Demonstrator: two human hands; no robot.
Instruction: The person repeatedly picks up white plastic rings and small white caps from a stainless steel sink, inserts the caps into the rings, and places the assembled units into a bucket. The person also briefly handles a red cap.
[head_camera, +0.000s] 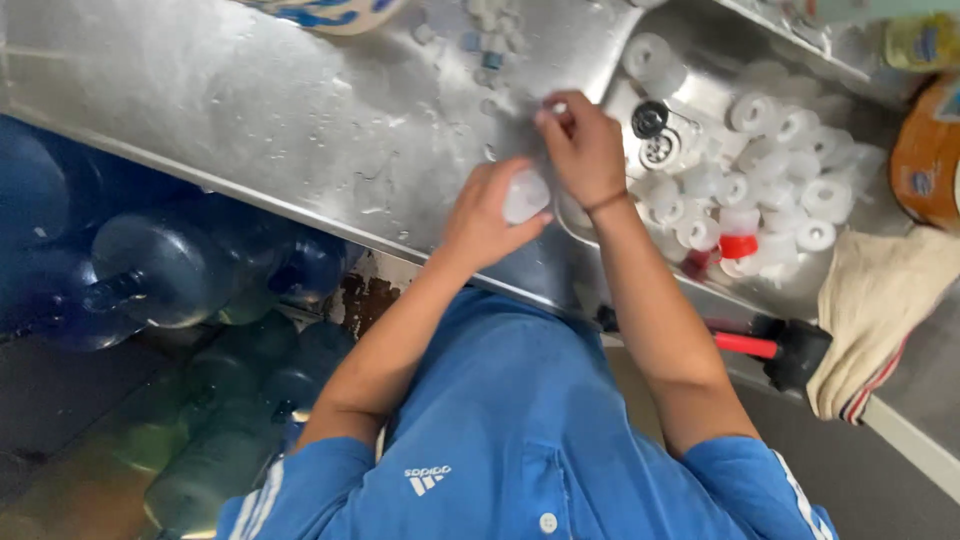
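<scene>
White cap (524, 194) sits over the wet steel counter (300, 110), gripped in the left hand (485, 215), fingers curled around it. Right hand (583, 148) bent above, fingertips pinched at the cap's upper edge. Sink (720, 85) beside holds many white caps (790, 170).

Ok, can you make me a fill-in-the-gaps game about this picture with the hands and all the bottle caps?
1. The left hand holds a ____ bottle cap.
2. The pile of caps lies inside a steel ____.
3. Among the pale caps, one cap stands out because it is ____.
4. The big water bottles under the steel counter are ____ in colour.

Missing words: white; sink; red; blue
</scene>
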